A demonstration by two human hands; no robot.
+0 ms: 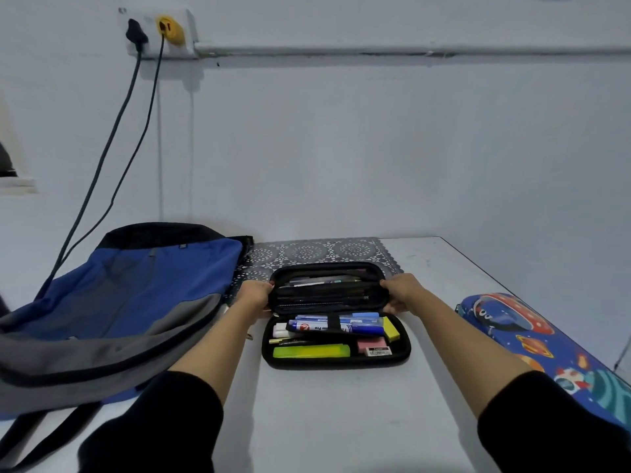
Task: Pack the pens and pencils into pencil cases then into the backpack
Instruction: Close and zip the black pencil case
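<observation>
Your left hand (254,297) and right hand (401,293) are apart, one at each end of the black pencil case (336,361). Each grips an edge of the raised lid (327,291), and parts of your fingers are hidden behind it. The case lies open at the middle of the white table (341,421), its lower half flat.

The contents of the lid's pockets are dark and cannot be identified. In the lower half a blue marker (338,327) sits under an elastic band, its label only partly legible. A yellow highlighter (310,351) and a pink eraser (372,344) lie beside it.

The backpack (136,295), slack blue and grey fabric, lies at your left with its straps cut off by the frame. A second pencil case (532,339), glossy and rounded with a space print, lies at your right, its near end cut off. A perforated placemat (307,250) is partly covered by the black case and the backpack.
</observation>
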